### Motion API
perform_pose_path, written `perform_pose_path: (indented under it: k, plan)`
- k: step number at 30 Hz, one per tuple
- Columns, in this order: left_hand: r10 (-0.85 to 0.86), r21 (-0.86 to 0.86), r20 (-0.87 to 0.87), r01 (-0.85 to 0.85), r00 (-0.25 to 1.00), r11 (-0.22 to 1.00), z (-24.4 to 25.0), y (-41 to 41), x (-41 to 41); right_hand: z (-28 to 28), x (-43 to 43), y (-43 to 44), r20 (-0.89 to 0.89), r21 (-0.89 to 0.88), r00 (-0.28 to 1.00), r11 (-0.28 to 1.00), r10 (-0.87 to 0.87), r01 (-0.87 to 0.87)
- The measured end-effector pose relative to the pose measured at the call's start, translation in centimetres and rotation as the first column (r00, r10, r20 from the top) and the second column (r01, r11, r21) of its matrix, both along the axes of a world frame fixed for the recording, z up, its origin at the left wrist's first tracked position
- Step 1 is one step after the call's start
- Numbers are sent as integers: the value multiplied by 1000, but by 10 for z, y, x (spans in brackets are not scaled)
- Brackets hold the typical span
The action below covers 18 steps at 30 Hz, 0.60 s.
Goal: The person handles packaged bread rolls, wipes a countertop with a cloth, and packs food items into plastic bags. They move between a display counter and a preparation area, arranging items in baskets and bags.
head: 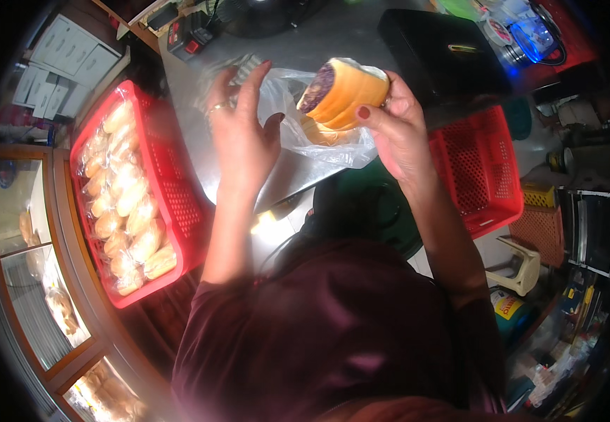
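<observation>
My right hand (401,126) grips a golden bread roll (348,94) with a dark purple filling at its cut end. Below the roll, on the metal table (305,171), lies a clear plastic bag (355,153) with another piece of bread (323,134) showing through its mouth. My left hand (244,124) hovers left of the bag, fingers spread, with nothing seen in them. Just behind its fingertips is a blurred striped item (247,66), perhaps a cloth or wrapper; whether the fingers touch it cannot be told.
On my left stands a red plastic crate (170,237) of bagged bread rolls (131,184), beside a wood-framed glass display case (46,248). A second red crate (510,195) is at my right. A black box (442,53) and a fan (257,16) occupy the table's far side.
</observation>
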<state>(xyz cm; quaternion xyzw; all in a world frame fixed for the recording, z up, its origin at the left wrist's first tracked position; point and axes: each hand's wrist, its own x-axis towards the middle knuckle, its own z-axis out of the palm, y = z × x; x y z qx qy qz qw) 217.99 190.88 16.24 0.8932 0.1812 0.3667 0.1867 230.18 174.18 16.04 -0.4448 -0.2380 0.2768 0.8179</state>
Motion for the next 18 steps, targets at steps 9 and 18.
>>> perform_pose_path:
  k: [9,18]
  plan:
    - [-124,-615,137,183,983,767,-7,5,-1,20,-23,-42,158,251,977,951,145,-182]
    - [-150,-659,409,406,900,633,7,1,-5,85,-96,-44,313,489,891,748,329,-449]
